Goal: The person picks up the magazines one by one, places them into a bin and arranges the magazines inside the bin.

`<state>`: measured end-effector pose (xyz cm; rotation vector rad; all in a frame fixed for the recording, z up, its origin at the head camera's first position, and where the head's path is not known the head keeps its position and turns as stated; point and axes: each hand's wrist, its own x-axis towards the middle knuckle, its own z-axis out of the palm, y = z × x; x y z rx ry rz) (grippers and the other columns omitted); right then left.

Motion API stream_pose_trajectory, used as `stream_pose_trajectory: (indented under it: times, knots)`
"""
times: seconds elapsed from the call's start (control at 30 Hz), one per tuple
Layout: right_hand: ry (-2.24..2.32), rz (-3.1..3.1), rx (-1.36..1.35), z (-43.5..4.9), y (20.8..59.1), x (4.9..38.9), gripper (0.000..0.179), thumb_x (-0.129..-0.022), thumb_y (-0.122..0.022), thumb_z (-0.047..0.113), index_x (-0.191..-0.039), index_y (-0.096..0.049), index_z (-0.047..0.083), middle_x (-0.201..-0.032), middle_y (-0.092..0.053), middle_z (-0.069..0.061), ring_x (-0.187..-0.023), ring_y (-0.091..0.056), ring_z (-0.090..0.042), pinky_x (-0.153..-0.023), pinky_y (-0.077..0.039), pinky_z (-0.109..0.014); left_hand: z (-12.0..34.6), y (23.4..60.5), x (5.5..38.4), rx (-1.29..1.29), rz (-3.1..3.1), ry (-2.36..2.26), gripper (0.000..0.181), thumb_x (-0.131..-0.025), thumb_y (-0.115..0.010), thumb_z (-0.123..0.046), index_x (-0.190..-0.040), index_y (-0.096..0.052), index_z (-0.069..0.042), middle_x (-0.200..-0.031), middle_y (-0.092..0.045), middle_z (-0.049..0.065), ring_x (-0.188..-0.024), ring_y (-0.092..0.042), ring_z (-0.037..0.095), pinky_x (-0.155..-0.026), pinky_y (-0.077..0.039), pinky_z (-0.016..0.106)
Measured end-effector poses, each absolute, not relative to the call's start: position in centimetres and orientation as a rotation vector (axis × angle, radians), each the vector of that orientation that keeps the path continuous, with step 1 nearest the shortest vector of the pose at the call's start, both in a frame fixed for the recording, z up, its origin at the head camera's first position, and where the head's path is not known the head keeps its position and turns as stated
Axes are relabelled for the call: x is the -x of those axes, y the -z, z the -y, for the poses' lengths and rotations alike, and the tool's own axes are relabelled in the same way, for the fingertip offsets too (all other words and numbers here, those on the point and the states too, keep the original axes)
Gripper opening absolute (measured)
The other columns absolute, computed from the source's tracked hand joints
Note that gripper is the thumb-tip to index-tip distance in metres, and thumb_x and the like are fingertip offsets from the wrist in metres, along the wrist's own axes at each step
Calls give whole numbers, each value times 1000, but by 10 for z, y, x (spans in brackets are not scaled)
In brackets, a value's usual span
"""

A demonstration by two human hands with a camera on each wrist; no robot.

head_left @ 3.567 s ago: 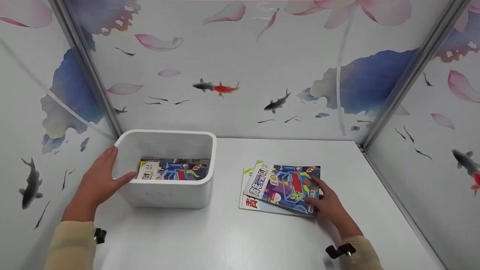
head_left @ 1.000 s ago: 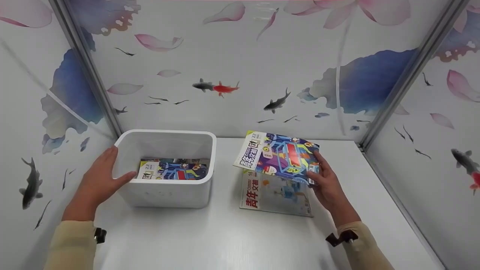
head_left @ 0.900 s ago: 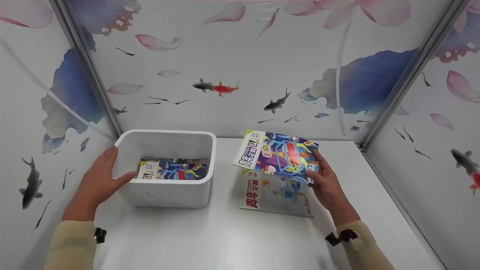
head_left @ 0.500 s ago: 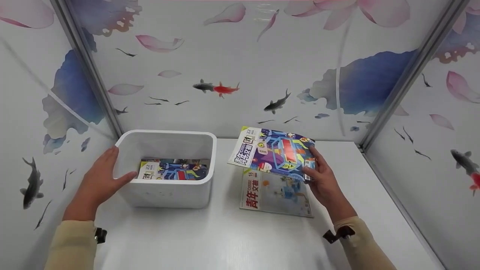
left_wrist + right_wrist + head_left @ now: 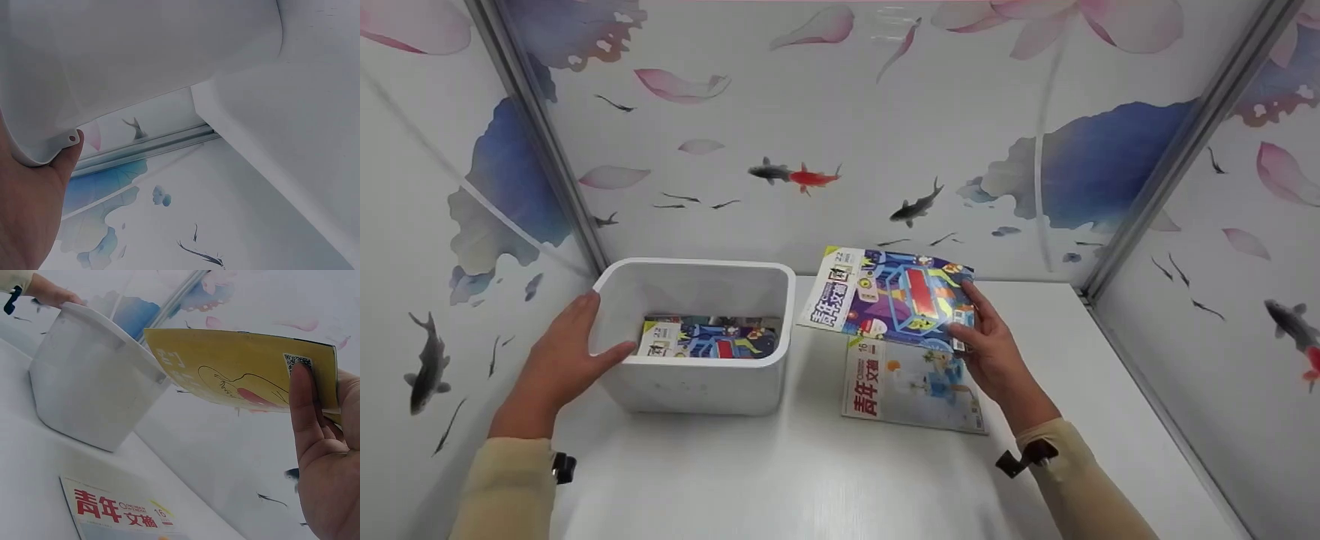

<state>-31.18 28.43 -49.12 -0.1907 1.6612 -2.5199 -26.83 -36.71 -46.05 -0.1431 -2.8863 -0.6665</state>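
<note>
My right hand (image 5: 997,352) pinches the right edge of a colourful magazine (image 5: 896,296), thumb on the cover and fingers beneath. It is lifted above the table and tilted; its yellow back cover (image 5: 242,371) shows in the right wrist view. Under it, flat on the table, lies a second magazine (image 5: 904,390) with red lettering, partly covered in the head view. At the left, my left hand (image 5: 559,360) holds the corner of a white plastic bin (image 5: 697,386) by its rim. Inside the bin lie magazines (image 5: 709,339), a similar colourful cover on top.
A white table (image 5: 840,480) bears everything. Behind it stands a white wall (image 5: 840,97) printed with fish and petals. Side panels meet it at metal posts (image 5: 1185,150) left and right. The bin sits close to the back left corner.
My right hand has raised the colourful magazine off the lower one, uncovering its front, and carried it left toward the bin. The left hand has stayed at the bin's rim.
</note>
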Motion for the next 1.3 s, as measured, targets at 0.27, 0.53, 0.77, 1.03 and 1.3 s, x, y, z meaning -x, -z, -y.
stream_pose_trajectory:
  times: [0.27, 0.53, 0.77, 1.03, 1.3]
  knots:
    - [2543, -1597, 200, -272, 483, 316, 86, -109, -68, 0, -177, -26, 32, -176, -33, -7, -135, -66, -29, -106, -62, -39, 366, 460, 269, 153, 2875, 656, 114, -101, -69, -68, -177, -13, -3, -180, -16, 32, -162, -19, 59, -118, -23, 88]
    - [2549, -1562, 194, -261, 476, 319, 85, -108, -68, 1, -176, -28, 32, -174, -35, -6, -140, -60, -33, -110, -60, -43, 365, 457, 267, 163, 2862, 651, 115, -101, -70, -68, -176, -14, -2, -179, -18, 32, -161, -21, 60, -117, -25, 87]
    - [2545, -1550, 227, -249, 471, 322, 87, -107, -70, 0, -177, -28, 31, -175, -33, -8, -145, -55, -36, -113, -58, -45, 366, 460, 269, 154, 2872, 667, 114, -101, -72, -65, -176, -13, -3, -180, -16, 32, -162, -20, 60, -118, -24, 87]
    - [2547, -1543, 261, -233, 467, 325, 88, -106, -71, 0, -177, -28, 30, -174, -34, -10, -148, -52, -38, -114, -57, -46, 368, 462, 270, 157, 2869, 670, 114, -101, -72, -66, -176, -15, 0, -179, -17, 33, -161, -22, 60, -118, -24, 87]
    - [2545, -1533, 268, -216, 466, 327, 87, -106, -73, 3, -176, -29, 32, -173, -36, -10, -145, -56, -40, -112, -59, -45, 368, 462, 269, 154, 2876, 674, 117, -100, -69, -71, -176, -13, -2, -180, -15, 32, -162, -20, 60, -118, -23, 87]
